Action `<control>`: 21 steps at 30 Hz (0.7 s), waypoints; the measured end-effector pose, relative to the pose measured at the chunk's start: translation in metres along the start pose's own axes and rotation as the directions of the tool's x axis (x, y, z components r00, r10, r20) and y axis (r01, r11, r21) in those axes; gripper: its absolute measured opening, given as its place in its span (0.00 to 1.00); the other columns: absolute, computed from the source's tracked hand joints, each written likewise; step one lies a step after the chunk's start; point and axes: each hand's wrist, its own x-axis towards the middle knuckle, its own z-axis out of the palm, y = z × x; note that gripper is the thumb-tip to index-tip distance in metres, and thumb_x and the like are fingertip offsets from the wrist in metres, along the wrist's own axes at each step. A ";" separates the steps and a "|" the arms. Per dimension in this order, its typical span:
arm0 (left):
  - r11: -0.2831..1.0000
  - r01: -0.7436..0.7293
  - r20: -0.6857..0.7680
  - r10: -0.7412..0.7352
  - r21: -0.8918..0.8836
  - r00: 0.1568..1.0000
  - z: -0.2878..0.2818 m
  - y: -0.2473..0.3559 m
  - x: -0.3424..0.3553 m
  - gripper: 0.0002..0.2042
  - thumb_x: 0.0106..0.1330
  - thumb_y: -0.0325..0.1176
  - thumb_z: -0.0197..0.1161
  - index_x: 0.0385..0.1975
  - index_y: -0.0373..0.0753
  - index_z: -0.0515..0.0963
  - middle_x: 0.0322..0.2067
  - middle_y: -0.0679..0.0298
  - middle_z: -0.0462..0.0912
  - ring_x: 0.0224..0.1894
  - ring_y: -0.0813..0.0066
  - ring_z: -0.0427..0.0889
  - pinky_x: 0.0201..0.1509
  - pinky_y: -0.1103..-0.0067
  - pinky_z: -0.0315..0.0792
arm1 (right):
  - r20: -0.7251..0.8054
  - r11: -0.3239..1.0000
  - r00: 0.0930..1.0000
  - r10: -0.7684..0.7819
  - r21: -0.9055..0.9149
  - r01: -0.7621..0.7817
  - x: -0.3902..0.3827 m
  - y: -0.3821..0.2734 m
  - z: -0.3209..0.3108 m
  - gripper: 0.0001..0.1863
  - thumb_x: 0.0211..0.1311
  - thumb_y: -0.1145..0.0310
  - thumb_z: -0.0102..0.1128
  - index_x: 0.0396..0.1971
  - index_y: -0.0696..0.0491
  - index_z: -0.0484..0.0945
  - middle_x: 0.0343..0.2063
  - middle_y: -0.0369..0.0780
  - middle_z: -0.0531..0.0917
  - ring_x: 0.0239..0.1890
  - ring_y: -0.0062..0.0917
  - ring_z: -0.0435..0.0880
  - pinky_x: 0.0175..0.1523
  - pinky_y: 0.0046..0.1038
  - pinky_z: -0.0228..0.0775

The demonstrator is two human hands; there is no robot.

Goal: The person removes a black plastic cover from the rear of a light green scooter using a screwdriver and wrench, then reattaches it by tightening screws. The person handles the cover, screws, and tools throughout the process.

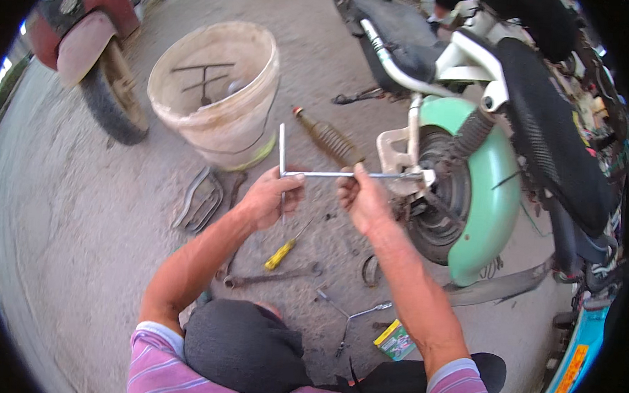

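Observation:
A chrome T-handle socket wrench (326, 174) lies across in front of me, its long shaft level and its crossbar standing on the left. My left hand (275, 196) is closed around the crossbar where it joins the shaft. With thumb and fingers, my right hand (364, 199) grips the shaft nearer its far end. That end reaches the pale bracket at the axle of a scooter's rear wheel (438, 203). A mint-green fender (491, 184) curves over this wheel. Whether the socket sits on a nut there I cannot tell.
A dirty white bucket (240, 121) holds another T-handle tool. Shock absorber (331, 142), yellow screwdriver (280, 255), long spanner (271, 276), three-way socket wrench (349, 316) and green-yellow packet (394, 341) lie on the ground. A red scooter's wheel (113, 93) stands far left.

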 end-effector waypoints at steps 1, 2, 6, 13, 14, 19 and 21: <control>0.997 0.044 -0.030 -0.046 -0.066 0.998 0.003 0.001 0.001 0.15 0.73 0.37 0.67 0.53 0.35 0.77 0.24 0.70 0.76 0.20 0.81 0.75 0.21 0.81 0.66 | 0.005 1.000 1.000 -0.014 -0.010 0.014 -0.003 -0.001 0.001 0.18 0.83 0.51 0.51 0.46 0.49 0.82 0.29 0.33 0.87 0.27 0.19 0.82 0.33 0.25 0.72; 0.994 -0.067 -0.159 0.080 0.088 0.984 0.010 -0.004 0.002 0.15 0.73 0.38 0.68 0.50 0.34 0.78 0.23 0.70 0.76 0.18 0.82 0.74 0.19 0.81 0.64 | 0.022 0.999 0.999 -0.035 0.018 0.034 -0.006 -0.002 0.004 0.19 0.82 0.50 0.51 0.45 0.49 0.82 0.29 0.33 0.86 0.27 0.19 0.82 0.33 0.25 0.72; 0.801 -0.302 -0.243 0.475 0.517 0.846 0.014 -0.026 0.009 0.15 0.72 0.41 0.70 0.40 0.32 0.81 0.22 0.68 0.80 0.22 0.84 0.77 0.24 0.80 0.70 | -0.024 0.966 0.998 0.051 -0.254 -0.056 -0.033 -0.011 0.021 0.19 0.80 0.50 0.55 0.42 0.52 0.83 0.29 0.34 0.87 0.27 0.19 0.83 0.33 0.24 0.73; 0.843 -0.366 -0.150 0.452 0.393 0.879 -0.004 -0.043 0.018 0.11 0.71 0.36 0.71 0.39 0.35 0.79 0.25 0.68 0.82 0.23 0.84 0.77 0.25 0.81 0.71 | 0.325 0.573 0.780 -0.534 -0.539 0.617 -0.040 -0.024 0.107 0.24 0.74 0.56 0.62 0.56 0.63 0.79 0.48 0.48 0.87 0.54 0.33 0.87 0.57 0.33 0.78; 0.862 -0.343 -0.140 0.418 0.373 0.898 -0.005 -0.042 0.016 0.11 0.70 0.35 0.71 0.40 0.35 0.78 0.25 0.69 0.82 0.24 0.84 0.77 0.26 0.81 0.72 | 0.323 0.597 0.838 -0.440 -0.592 0.542 -0.031 -0.025 0.122 0.27 0.73 0.56 0.63 0.59 0.64 0.77 0.52 0.50 0.85 0.59 0.36 0.84 0.62 0.34 0.75; 0.741 -0.355 -0.018 0.443 0.570 0.896 -0.014 -0.043 0.013 0.12 0.66 0.33 0.71 0.44 0.33 0.80 0.30 0.66 0.84 0.31 0.78 0.82 0.35 0.76 0.77 | 0.351 0.656 0.901 -0.256 -0.621 0.429 -0.001 -0.013 0.157 0.34 0.66 0.51 0.68 0.61 0.64 0.76 0.51 0.53 0.87 0.54 0.41 0.88 0.60 0.39 0.77; 0.712 -0.409 0.021 0.486 0.571 0.874 -0.019 -0.052 0.019 0.13 0.66 0.33 0.70 0.46 0.33 0.80 0.33 0.66 0.85 0.35 0.73 0.84 0.41 0.72 0.79 | 0.394 0.744 0.884 -0.252 -0.505 0.437 -0.002 -0.009 0.154 0.29 0.66 0.54 0.68 0.56 0.64 0.78 0.46 0.52 0.88 0.51 0.40 0.88 0.58 0.39 0.78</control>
